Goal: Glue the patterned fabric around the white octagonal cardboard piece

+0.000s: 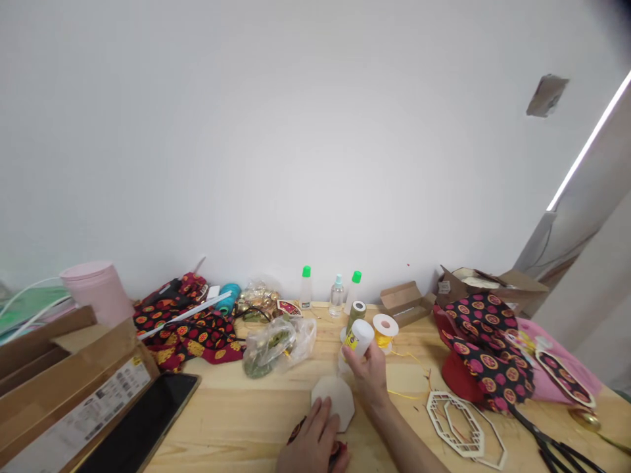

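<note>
My right hand (371, 376) is closed around a white bottle (359, 335) with a yellow label, tilted above the table. My left hand (313, 441) lies with its fingers stretched over a pale octagonal board (340, 401), pressing on its near part. Some dark, red-patterned fabric (297, 430) shows at the edges of this hand, mostly hidden by it. Just behind the bottle are an olive-green spool (355, 314) and a white spool of yellow cord (384, 332).
Two green-capped bottles (306, 289) and a clear bottle (336, 295) line the wall. Plastic bags (280, 345) and patterned fabric (197, 335) lie left, near a cardboard box (73, 394) and tablet (142, 420). On the right are wooden frames (456, 427) and black scissors (552, 443).
</note>
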The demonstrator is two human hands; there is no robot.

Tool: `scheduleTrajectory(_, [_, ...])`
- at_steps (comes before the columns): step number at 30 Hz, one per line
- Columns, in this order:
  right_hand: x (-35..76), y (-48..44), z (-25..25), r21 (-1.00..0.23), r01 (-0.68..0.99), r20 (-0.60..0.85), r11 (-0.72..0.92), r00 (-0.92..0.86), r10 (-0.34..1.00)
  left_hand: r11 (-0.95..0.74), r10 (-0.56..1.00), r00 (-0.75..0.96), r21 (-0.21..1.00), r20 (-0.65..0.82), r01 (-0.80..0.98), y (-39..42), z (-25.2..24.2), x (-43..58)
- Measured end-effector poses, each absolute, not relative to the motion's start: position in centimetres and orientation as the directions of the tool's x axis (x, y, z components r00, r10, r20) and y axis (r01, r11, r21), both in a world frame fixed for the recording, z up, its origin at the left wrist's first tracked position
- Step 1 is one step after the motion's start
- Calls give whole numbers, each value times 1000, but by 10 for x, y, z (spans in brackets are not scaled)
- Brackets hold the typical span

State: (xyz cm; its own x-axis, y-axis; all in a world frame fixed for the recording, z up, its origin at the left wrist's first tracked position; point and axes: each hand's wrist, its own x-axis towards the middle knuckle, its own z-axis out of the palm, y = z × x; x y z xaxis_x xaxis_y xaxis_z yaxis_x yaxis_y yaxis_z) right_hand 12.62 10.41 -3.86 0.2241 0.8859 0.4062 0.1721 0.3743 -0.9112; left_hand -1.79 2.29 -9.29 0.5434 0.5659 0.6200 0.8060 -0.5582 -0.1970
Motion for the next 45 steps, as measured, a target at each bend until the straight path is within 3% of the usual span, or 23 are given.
scheduleTrajectory(3, [126, 106, -44, -927, 131, 371, 350, 215, 903, -569, 579, 550, -185, 602, 801, 24, -94, -19])
scheduleTrajectory(12, [135, 100, -34, -948, -224, 172, 226, 235, 957, -553, 575, 532, -183, 622, 813, 26, -98, -21])
scheduleTrajectory(17, [140, 92, -25, -931, -338, 75, 139, 196, 978, -515, 645, 459, -96, 611, 852, 15, -85, -17])
scheduleTrajectory(29, [134, 90, -30, -950, -25, 308, 312, 99, 946, -519, 662, 485, -117, 572, 847, 10, -74, -13])
scheduleTrajectory(45, [130, 89, -27, -937, 69, 348, 343, 72, 935, -508, 677, 489, -131, 551, 851, 10, -72, -12])
